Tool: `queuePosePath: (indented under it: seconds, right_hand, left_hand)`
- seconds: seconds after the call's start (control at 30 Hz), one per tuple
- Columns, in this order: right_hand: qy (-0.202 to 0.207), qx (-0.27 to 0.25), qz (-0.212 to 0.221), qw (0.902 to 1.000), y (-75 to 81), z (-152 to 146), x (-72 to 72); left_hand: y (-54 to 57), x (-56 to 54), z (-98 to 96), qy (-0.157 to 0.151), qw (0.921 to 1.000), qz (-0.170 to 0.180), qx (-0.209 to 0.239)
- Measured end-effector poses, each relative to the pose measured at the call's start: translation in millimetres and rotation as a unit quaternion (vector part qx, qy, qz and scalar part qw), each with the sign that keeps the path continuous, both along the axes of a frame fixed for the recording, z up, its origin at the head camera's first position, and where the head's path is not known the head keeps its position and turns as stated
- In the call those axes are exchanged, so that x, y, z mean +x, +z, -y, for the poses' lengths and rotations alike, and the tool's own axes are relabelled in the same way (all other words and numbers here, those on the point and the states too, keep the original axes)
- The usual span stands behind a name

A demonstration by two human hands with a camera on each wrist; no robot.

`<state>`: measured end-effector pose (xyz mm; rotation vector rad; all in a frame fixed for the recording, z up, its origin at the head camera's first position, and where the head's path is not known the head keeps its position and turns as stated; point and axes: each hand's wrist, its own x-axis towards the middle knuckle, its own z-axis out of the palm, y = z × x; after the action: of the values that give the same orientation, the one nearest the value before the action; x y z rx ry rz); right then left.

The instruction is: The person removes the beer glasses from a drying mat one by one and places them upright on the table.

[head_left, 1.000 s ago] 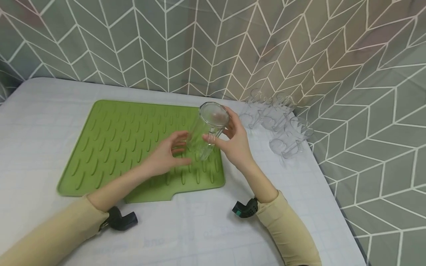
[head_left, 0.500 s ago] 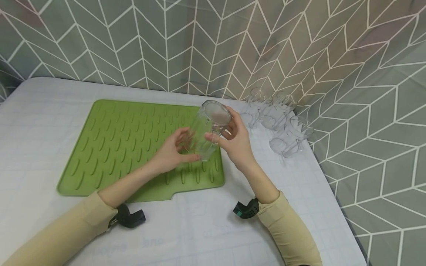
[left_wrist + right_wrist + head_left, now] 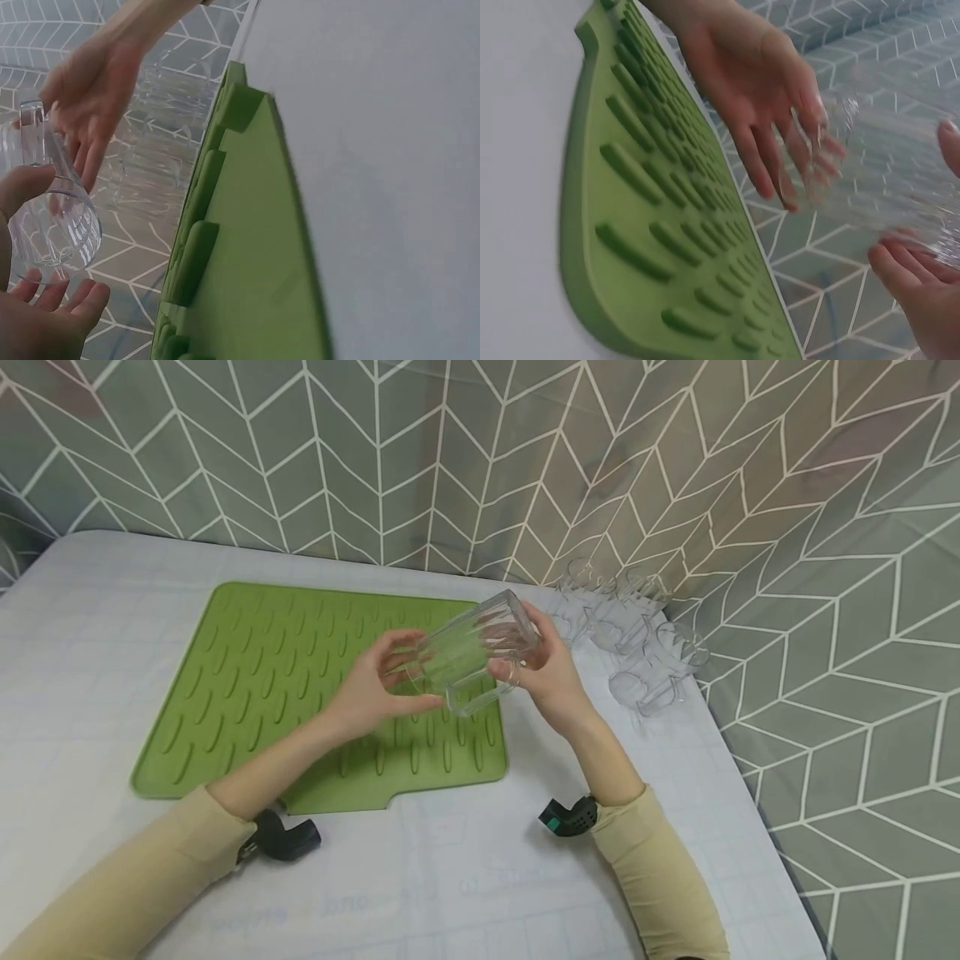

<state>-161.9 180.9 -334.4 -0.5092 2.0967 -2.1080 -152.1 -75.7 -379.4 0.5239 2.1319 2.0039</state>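
Note:
A clear glass mug [image 3: 472,652] with a handle is held in the air above the right part of a green ridged mat [image 3: 262,693]. It lies tilted on its side, base up to the right, mouth toward the left. My right hand [image 3: 555,681] grips it by the base end, thumb near the handle. Around the mouth end my left hand [image 3: 367,689] holds it, thumb below and fingers behind. In the left wrist view the mug [image 3: 56,225] sits between left thumb and fingers. The right wrist view shows the mug [image 3: 885,165] spanning both hands.
Several more clear mugs [image 3: 611,631] stand together at the back right of the white-covered table [image 3: 450,877], near its right edge. A patterned curtain [image 3: 405,460] hangs behind and along the right side.
The mug has turned from steeply tilted to nearly level, its base swinging right. My left hand has closed in on its mouth end. The right hand has moved slightly right.

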Motion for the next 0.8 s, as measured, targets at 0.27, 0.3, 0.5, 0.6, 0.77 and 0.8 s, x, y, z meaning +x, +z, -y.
queuePosePath:
  seconds: [0.27,0.3,0.5,0.6,0.77,0.8]
  right_hand:
    - [0.078,-0.089,0.035,0.9924,-9.0,-13.9,-9.9]
    - [0.086,-0.094,0.036,0.9912,-10.0,-15.3,-10.7]
    - [0.154,-0.104,0.024,0.9824,-16.9,-19.8,-13.1]
    - [0.187,-0.105,0.015,0.9766,-20.5,-19.7,-13.6]
    - [0.225,-0.095,0.007,0.9697,-28.7,-15.6,-13.3]
    - [0.227,-0.09,0.005,0.9699,-30.1,-13.7,-12.7]
  left_hand:
    - [11.6,-0.7,7.4,-0.005,0.9987,0.015,0.048]
    - [12.9,-1.0,8.5,-0.005,0.9986,0.015,0.05]
    - [19.6,-2.3,13.3,0.005,0.999,-0.005,0.045]
    - [23.0,-1.3,13.9,0.011,0.9983,-0.021,0.053]
    - [25.5,-0.1,13.3,0.013,0.9952,-0.05,0.083]
    - [25.4,0.1,13.2,0.012,0.9943,-0.054,0.091]
